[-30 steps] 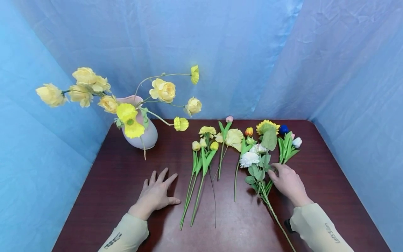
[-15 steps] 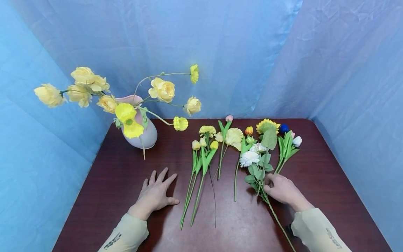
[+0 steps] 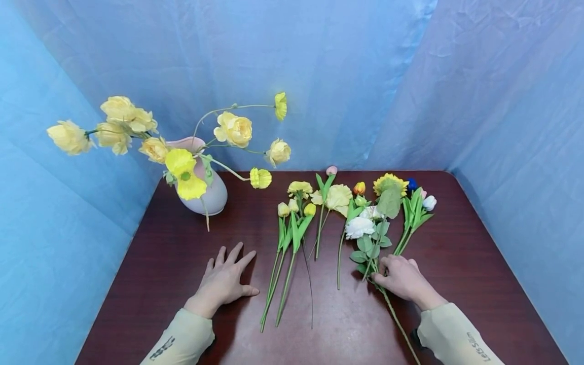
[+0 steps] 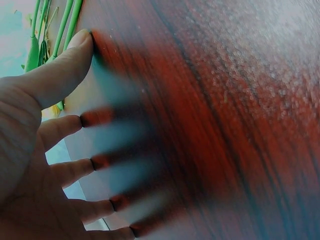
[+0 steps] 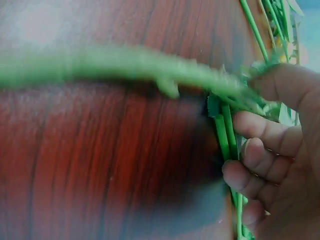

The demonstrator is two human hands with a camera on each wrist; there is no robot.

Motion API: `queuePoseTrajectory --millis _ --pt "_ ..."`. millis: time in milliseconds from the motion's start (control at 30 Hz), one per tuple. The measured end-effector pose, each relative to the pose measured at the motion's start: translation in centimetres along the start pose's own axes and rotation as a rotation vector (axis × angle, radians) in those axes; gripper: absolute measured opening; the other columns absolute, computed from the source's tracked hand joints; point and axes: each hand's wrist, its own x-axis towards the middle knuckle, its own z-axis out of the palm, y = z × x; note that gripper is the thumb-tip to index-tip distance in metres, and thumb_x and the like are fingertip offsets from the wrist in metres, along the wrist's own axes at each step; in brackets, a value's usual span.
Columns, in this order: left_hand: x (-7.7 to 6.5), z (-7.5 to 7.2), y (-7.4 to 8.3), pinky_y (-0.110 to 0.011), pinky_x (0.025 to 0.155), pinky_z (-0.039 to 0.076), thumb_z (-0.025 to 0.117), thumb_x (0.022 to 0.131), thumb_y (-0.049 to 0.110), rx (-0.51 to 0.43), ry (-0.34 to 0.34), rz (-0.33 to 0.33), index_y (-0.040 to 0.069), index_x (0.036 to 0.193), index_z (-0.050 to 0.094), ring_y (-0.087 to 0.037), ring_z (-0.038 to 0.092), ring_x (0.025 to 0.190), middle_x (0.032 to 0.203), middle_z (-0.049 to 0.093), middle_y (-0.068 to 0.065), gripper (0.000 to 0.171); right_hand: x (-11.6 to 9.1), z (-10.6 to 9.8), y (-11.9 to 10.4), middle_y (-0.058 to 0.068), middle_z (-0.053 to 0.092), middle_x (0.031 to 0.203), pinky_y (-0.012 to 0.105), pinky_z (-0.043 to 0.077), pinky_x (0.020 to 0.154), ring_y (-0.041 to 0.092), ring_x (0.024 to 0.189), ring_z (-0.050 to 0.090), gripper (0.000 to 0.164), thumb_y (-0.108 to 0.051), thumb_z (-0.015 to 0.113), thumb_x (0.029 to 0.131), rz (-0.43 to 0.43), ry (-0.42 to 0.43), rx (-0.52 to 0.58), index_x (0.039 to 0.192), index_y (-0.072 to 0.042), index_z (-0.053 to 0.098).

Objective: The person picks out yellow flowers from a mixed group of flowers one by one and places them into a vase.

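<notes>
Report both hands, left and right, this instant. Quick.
Left hand: open, fingers spread, holding nothing.
Right hand: closed, pinching a thick green stem between thumb and fingers.

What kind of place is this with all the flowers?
It looks like a curtained-off corner set up for arranging flowers. Blue cloth hangs around a dark wood-grained table, where loose flowers lie near a vase holding yellow blooms.

One vase [image 3: 216, 195], one sunflower [image 3: 390, 183], three yellow tulips [image 3: 309, 210]
</notes>
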Motion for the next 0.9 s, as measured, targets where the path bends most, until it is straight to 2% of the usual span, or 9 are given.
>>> queuePoseTrajectory --millis 67,167,300,500,667,800,900 --pt "0.0 0.0 0.0 -0.071 0.103 0.022 0.078 0.071 0.057 0.003 0.003 0.002 0.029 0.148 0.036 -0.049 0.012 0.139 0.158 0.020 -0.010 0.091 0.1 -0.1 0.1 -0.008 0.046 0.059 0.037 0.036 0.058 0.012 0.055 0.045 0.024 -0.019 0.068 0.076 0.016 0.049 0.016 0.063 -0.021 0.048" --pt "0.0 0.0 -0.1 -0.072 0.102 0.023 0.078 0.072 0.056 0.002 0.008 0.011 0.028 0.148 0.037 -0.050 0.013 0.138 0.157 0.021 -0.011 0.091 0.0 -0.6 0.5 -0.005 0.041 0.055 0.033 0.035 0.052 0.014 0.049 0.039 0.023 -0.012 0.061 0.079 0.087 0.092 0.047 0.065 -0.018 0.045" --pt "0.0 -0.1 0.0 -0.072 0.102 0.023 0.078 0.072 0.055 -0.006 0.008 0.014 0.027 0.148 0.037 -0.050 0.013 0.138 0.157 0.021 -0.012 0.090 -0.2 -1.4 1.5 -0.001 0.038 0.056 0.033 0.032 0.047 0.016 0.049 0.037 0.023 -0.013 0.056 0.088 0.185 0.097 0.055 0.068 -0.015 0.043" --pt "-0.1 -0.2 -0.1 -0.072 0.102 0.023 0.078 0.072 0.054 -0.015 0.007 0.013 0.027 0.148 0.037 -0.051 0.013 0.138 0.157 0.021 -0.012 0.090 -0.2 -2.4 3.2 0.000 0.041 0.057 0.035 0.033 0.048 0.019 0.050 0.039 0.027 -0.016 0.055 0.092 0.252 0.096 0.021 0.067 -0.014 0.045" --pt "0.0 -0.1 -0.2 -0.072 0.102 0.022 0.078 0.072 0.054 -0.012 0.005 0.011 0.027 0.148 0.037 -0.051 0.013 0.138 0.157 0.021 -0.012 0.091 0.0 -2.9 4.3 0.001 0.049 0.062 0.036 0.037 0.050 0.019 0.054 0.044 0.022 -0.021 0.058 0.092 0.283 0.022 0.056 0.073 -0.013 0.053" --pt "0.0 -0.1 -0.1 -0.072 0.103 0.022 0.078 0.072 0.055 -0.010 0.003 0.009 0.028 0.148 0.036 -0.050 0.012 0.138 0.157 0.020 -0.012 0.091 0.1 -3.9 4.8 0.009 0.064 0.081 0.044 0.047 0.060 0.025 0.069 0.056 0.018 -0.024 0.060 0.090 0.271 -0.098 0.099 0.090 -0.007 0.064" --pt "-0.1 -0.1 -0.1 -0.072 0.103 0.022 0.078 0.072 0.055 -0.007 0.006 0.009 0.028 0.148 0.036 -0.050 0.013 0.138 0.157 0.020 -0.012 0.090 0.5 -5.4 4.3 0.017 0.066 0.095 0.047 0.048 0.064 0.029 0.077 0.059 0.025 -0.022 0.054 0.089 0.289 -0.123 0.104 0.103 -0.004 0.064"
